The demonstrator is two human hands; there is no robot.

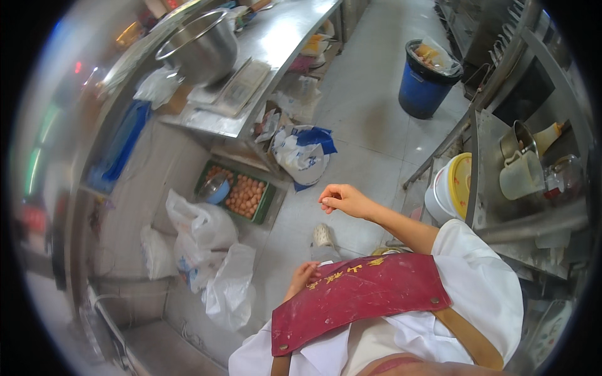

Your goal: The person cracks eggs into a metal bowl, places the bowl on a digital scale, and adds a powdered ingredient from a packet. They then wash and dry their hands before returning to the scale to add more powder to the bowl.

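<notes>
My right hand (345, 201) reaches forward over the tiled floor, its fingers loosely curled with nothing visible in them. Close to the front of a dark red apron (362, 293), my left hand (303, 277) is partly hidden, with bent fingers. The apron has yellow lettering and pale smudges. A light-coloured clog (323, 235) shows on the floor between the two hands. Beyond my right hand, a blue and white plastic sack (303, 152) slumps against the steel worktable.
A green crate of eggs (247, 195) with a bowl (215, 189) sits left, behind plastic bags (202, 225). A steel mixing bowl (200, 49) stands on the worktable (287, 28). Ahead is a blue bin (425, 91); right, a yellow-lidded bucket (451, 188) and a shelf with a jug (521, 176).
</notes>
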